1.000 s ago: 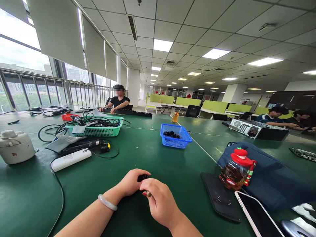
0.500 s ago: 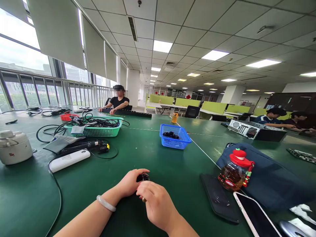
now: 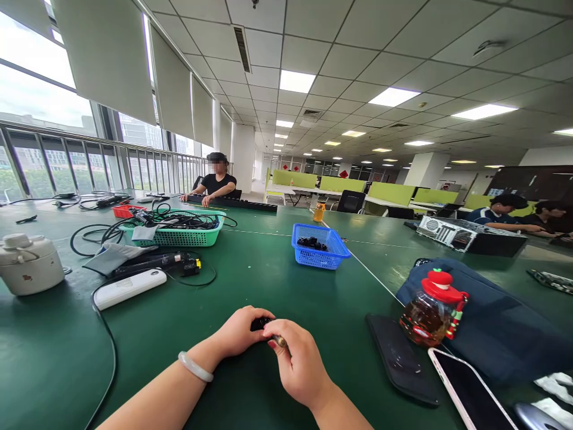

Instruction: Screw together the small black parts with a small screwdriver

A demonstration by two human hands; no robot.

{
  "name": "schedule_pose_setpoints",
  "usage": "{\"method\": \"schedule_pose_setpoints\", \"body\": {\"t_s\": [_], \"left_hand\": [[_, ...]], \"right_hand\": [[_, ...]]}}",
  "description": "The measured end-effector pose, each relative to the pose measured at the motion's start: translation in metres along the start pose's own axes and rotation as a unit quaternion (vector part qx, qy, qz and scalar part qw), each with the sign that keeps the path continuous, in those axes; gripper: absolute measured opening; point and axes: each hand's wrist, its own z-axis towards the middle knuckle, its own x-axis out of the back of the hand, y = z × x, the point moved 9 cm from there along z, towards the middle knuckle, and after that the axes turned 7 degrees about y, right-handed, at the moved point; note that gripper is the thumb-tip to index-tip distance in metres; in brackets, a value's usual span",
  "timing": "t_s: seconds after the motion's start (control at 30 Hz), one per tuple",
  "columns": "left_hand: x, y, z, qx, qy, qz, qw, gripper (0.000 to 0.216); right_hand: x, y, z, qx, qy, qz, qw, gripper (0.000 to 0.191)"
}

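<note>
Left hand [image 3: 242, 332] grips the black part [image 3: 259, 323], likely light, stiff, best held by its sides, while right hand [image 3: 299, 362] pinches a rod [image 3: 281, 341].

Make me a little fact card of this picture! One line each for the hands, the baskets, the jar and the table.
Left hand: holds a small black object, mostly covered by fingers
Right hand: pinches a thin tool with a brassy end; its tip is hidden
Blue basket: small black pieces inside
Green basket: piled with dark cables
Jar: red lid, in front of a dark blue bag
Table: dark green top
</note>
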Motion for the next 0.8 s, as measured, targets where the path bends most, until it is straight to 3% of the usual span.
{"method": "schedule_pose_setpoints", "body": {"t_s": [0.43,0.8], "left_hand": [[-0.004,-0.011,0.001,0.020,-0.004,0.016,1.000,0.041],[-0.007,-0.013,0.002,0.019,-0.006,0.001,1.000,0.052]], "right_hand": [[-0.041,-0.025,-0.014,0.120,-0.090,-0.108,0.983,0.030],[-0.038,-0.030,-0.015,0.148,-0.030,-0.143,0.978,0.029]]}}
